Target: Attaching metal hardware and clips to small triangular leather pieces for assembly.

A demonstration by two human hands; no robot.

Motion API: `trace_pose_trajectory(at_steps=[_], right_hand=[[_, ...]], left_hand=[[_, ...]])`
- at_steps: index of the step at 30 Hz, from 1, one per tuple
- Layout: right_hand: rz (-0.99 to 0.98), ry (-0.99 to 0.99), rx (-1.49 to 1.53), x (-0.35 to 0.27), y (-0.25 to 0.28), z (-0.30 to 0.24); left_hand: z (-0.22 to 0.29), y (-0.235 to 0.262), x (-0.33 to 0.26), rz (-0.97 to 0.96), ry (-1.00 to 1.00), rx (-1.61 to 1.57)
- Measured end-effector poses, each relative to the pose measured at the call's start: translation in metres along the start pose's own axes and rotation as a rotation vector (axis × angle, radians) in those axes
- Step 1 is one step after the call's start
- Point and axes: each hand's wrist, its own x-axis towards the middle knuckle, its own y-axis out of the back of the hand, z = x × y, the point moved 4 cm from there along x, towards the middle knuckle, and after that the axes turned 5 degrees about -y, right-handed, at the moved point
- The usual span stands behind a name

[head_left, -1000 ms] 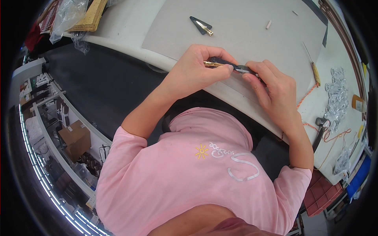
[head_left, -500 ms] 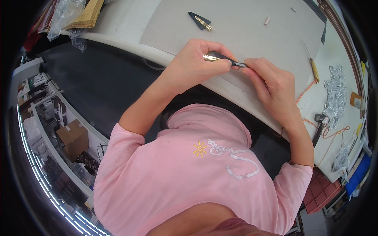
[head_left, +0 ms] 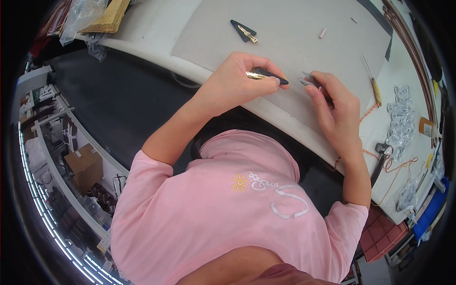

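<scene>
Between the thumb and fingers of my left hand (head_left: 235, 83) is a dark triangular hair clip with a gold metal clasp (head_left: 255, 75); its pointed end sticks out to the right. My right hand (head_left: 335, 102) is closed round small metal snips (head_left: 308, 79). The blades are apart and point toward the held clip, with a small gap between them. Further back on the grey mat (head_left: 285, 35), a second dark triangular hair clip (head_left: 242, 31) lies with its gold clasp on top.
Two small chalk-like sticks (head_left: 323, 33) lie on the mat. At the right are an awl with a yellow handle (head_left: 376, 90), clear-wrapped metal rings (head_left: 401, 118), a hammer (head_left: 382, 151) and orange cord (head_left: 401, 165). Plastic bags (head_left: 78, 19) sit far left. A red crate (head_left: 382, 235) stands below the table.
My right hand has drawn back to the right from the clip, and the snips' blades now show apart. My left hand stays nearly in place, still holding the clip.
</scene>
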Motion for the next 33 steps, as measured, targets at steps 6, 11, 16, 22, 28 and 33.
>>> trace_pose_trajectory(at_steps=[6,11,16,22,28,33], right_hand=[[-0.047,0.072,-0.084,0.001,-0.006,-0.005],[-0.095,0.095,-0.068,0.001,-0.009,-0.01],[-0.08,0.127,-0.063,0.002,-0.013,-0.01],[-0.092,0.123,-0.023,0.003,-0.013,-0.01],[-0.065,0.063,0.09,0.002,-0.007,-0.006],[-0.039,-0.089,0.073,0.005,0.002,-0.001]], left_hand=[[-0.001,0.0,-0.002,-0.009,-0.012,0.001],[-0.002,0.0,-0.002,-0.007,-0.005,-0.021],[-0.002,0.0,0.0,0.008,-0.004,-0.016],[-0.003,-0.001,0.001,-0.012,0.017,-0.058],[-0.003,0.002,-0.001,0.003,0.024,-0.029],[-0.003,0.0,-0.002,-0.011,-0.019,-0.019]])
